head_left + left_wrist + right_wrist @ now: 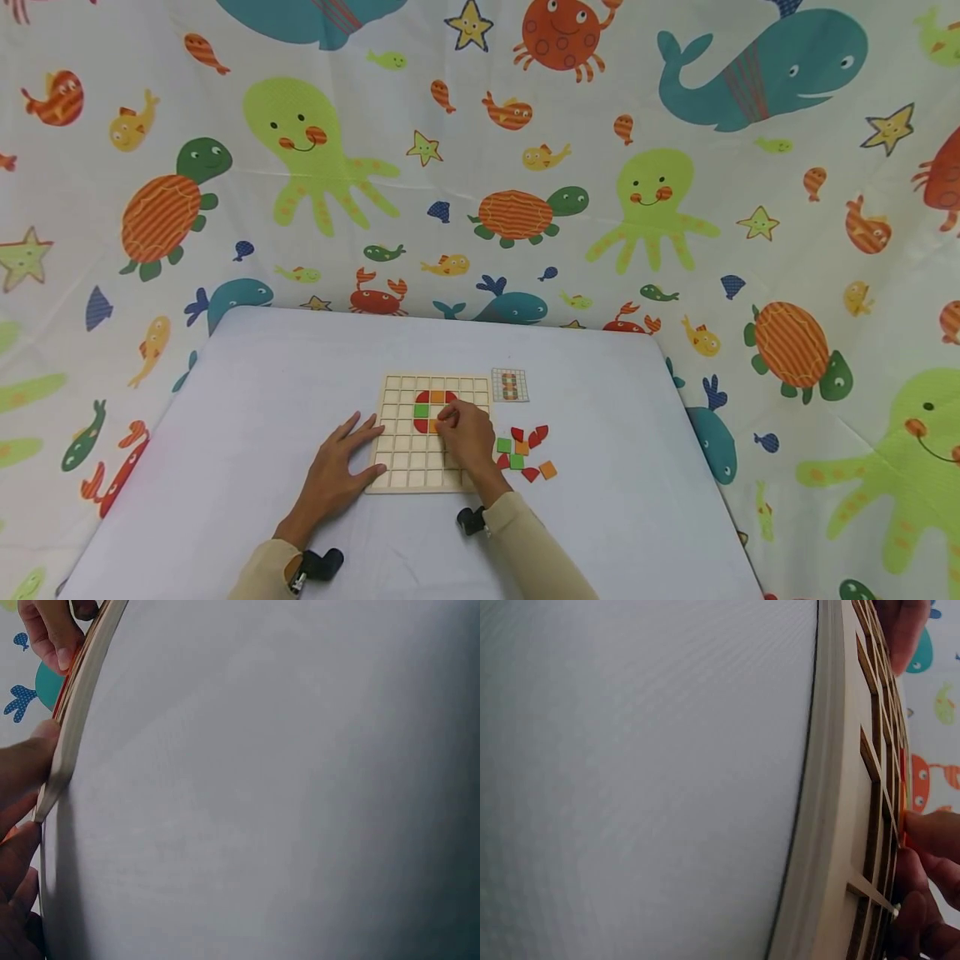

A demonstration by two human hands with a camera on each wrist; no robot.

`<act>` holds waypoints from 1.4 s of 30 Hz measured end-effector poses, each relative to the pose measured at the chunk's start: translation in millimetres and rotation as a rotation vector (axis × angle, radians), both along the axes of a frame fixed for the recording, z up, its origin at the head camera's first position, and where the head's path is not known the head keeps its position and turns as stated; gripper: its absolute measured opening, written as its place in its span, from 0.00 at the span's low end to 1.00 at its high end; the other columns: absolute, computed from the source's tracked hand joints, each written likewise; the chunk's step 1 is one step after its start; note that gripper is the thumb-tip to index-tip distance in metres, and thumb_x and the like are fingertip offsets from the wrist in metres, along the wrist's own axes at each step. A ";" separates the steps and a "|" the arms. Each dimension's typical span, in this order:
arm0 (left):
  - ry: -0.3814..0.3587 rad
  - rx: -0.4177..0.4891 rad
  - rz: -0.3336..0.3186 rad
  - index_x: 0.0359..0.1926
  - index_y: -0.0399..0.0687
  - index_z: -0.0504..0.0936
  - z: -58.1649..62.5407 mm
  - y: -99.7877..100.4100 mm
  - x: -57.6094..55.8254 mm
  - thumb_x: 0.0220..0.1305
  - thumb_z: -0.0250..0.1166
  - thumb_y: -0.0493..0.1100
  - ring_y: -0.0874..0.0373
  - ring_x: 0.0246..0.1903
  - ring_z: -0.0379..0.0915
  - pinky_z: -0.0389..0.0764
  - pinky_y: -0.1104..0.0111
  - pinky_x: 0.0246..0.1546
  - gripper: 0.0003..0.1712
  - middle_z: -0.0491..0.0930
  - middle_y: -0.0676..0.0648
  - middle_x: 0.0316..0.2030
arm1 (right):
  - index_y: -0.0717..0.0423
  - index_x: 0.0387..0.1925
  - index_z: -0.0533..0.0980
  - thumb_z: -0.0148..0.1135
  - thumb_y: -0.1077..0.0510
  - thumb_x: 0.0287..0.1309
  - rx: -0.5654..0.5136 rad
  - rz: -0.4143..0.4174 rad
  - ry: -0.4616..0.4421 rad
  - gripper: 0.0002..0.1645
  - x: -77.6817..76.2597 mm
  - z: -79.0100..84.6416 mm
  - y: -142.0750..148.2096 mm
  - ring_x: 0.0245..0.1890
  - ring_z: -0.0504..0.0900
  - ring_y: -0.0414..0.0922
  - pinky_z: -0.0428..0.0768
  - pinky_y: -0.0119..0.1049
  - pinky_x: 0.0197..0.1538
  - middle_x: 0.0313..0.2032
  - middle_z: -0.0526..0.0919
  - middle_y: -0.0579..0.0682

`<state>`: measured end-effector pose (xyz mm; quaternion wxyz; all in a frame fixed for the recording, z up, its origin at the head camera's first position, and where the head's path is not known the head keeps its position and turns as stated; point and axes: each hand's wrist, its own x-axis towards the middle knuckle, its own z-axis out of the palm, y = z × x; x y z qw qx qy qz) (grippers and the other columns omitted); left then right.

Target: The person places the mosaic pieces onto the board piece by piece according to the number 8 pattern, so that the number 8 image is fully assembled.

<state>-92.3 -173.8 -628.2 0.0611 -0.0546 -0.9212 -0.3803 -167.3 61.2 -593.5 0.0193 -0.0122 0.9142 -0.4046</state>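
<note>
A wooden grid board (398,464) lies on the white table. Set in its cells are red rounded corner tiles (422,426), an orange square tile (437,397) and a green square tile (422,411), forming part of a ring. My right hand (471,437) reaches over the board, its fingertips pinching another orange tile (432,426) down at a cell in the ring's lower row. The hand covers the ring's right side. Along the board's left edge rests my left hand (341,462), fingers spread and thumb near the lower corner; the left wrist view shows its fingertips against the board's side.
Just right of the board, loose red, green and orange tiles (517,461) lie scattered near my right wrist. A small printed pattern card (521,386) sits by the board's upper right corner. Behind the table (615,400) hangs a cloth (480,108) with sea animals.
</note>
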 end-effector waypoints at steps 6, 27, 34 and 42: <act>0.008 0.002 -0.004 0.70 0.49 0.80 2.8 0.3 -0.4 0.57 0.82 0.45 0.32 0.79 0.59 0.62 0.29 0.73 0.40 0.72 0.42 0.76 | 0.47 0.36 0.86 0.77 0.57 0.61 -0.033 0.032 0.004 0.05 1.0 1.4 8.2 0.29 0.76 0.35 0.72 0.30 0.31 0.27 0.83 0.40; 0.049 -0.016 -0.001 0.69 0.48 0.81 -1.5 -1.2 -1.1 0.55 0.82 0.46 0.30 0.77 0.60 0.63 0.28 0.71 0.40 0.73 0.41 0.75 | 0.49 0.41 0.87 0.76 0.61 0.62 -0.059 -0.194 0.020 0.08 7.4 6.2 122.5 0.30 0.78 0.42 0.74 0.33 0.32 0.29 0.84 0.46; 0.035 -0.014 -0.005 0.70 0.48 0.81 -1.1 -0.7 -0.8 0.56 0.82 0.46 0.30 0.78 0.60 0.62 0.28 0.72 0.40 0.73 0.41 0.75 | 0.47 0.49 0.87 0.76 0.58 0.63 0.077 -0.270 -0.062 0.12 6.6 6.7 160.8 0.37 0.79 0.48 0.77 0.37 0.36 0.37 0.85 0.50; 0.027 -0.016 -0.005 0.70 0.47 0.80 -1.1 0.0 -0.3 0.56 0.82 0.45 0.30 0.78 0.59 0.62 0.28 0.73 0.40 0.72 0.41 0.76 | 0.48 0.49 0.88 0.77 0.58 0.62 0.207 -0.210 -0.046 0.13 4.9 -0.8 176.5 0.39 0.80 0.49 0.82 0.45 0.45 0.38 0.85 0.53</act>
